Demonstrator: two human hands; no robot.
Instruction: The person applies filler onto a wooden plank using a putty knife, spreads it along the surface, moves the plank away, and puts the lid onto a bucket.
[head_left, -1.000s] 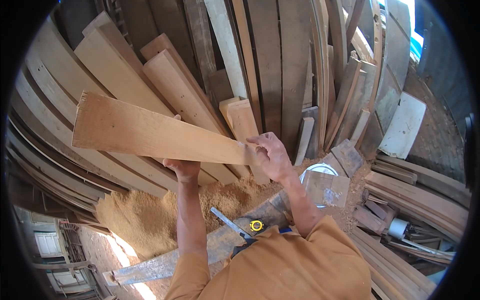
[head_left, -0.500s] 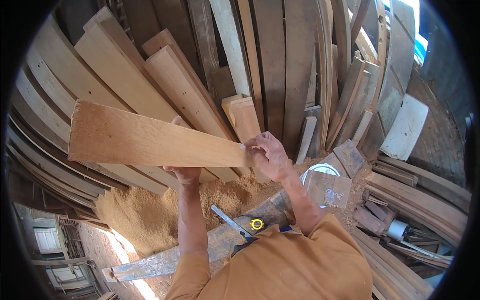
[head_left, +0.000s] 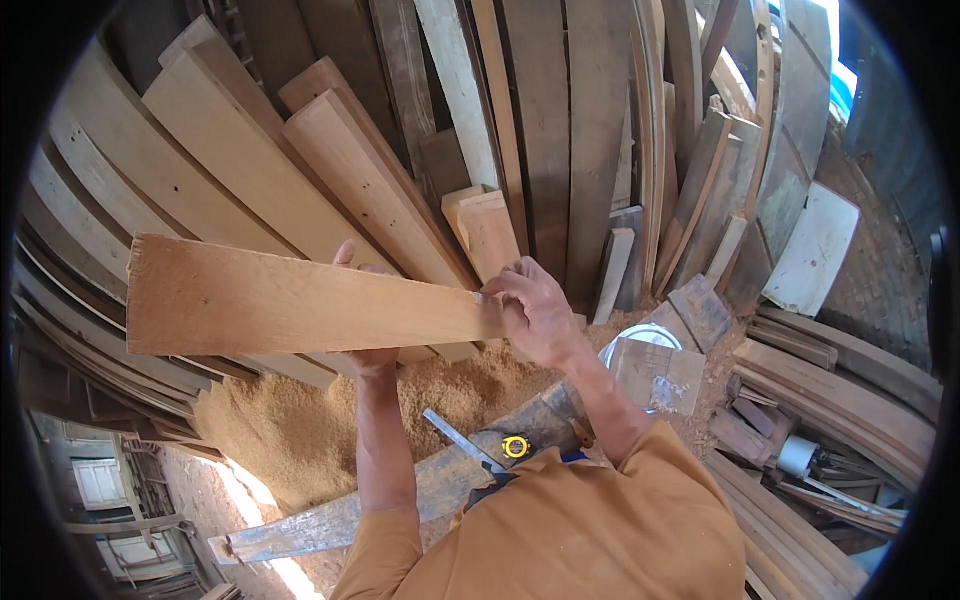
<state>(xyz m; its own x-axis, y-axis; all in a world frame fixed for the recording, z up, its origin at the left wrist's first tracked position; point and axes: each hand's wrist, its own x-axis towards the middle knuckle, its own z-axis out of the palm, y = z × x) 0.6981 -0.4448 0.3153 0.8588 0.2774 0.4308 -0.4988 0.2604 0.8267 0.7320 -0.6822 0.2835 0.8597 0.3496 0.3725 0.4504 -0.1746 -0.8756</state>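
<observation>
A light brown wooden board [head_left: 300, 300] is held up in front of me, its wide end to the left. My left hand [head_left: 373, 362] grips it from beneath around the middle; fingertips show above the top edge, and the board hides the palm. At the right end my right hand [head_left: 537, 312] is closed, thumb and fingers bent against the board's upper edge. A small pale spot shows by those fingertips, too small to make out. Below the board lie a yellow tape measure [head_left: 515, 447] and a try square [head_left: 463, 440], close to my shirt.
Many planks [head_left: 350, 180] lean along the wall ahead. A sawdust heap [head_left: 275, 430] lies below them, beside a long worn beam [head_left: 300, 535]. To the right are a white bucket [head_left: 612, 345] with a wooden piece [head_left: 650, 375] over it, and stacked timber [head_left: 840, 390].
The board's left end has dropped and shifted slightly left. Both hands keep hold of it, and more of my left fingers shows above its top edge.
</observation>
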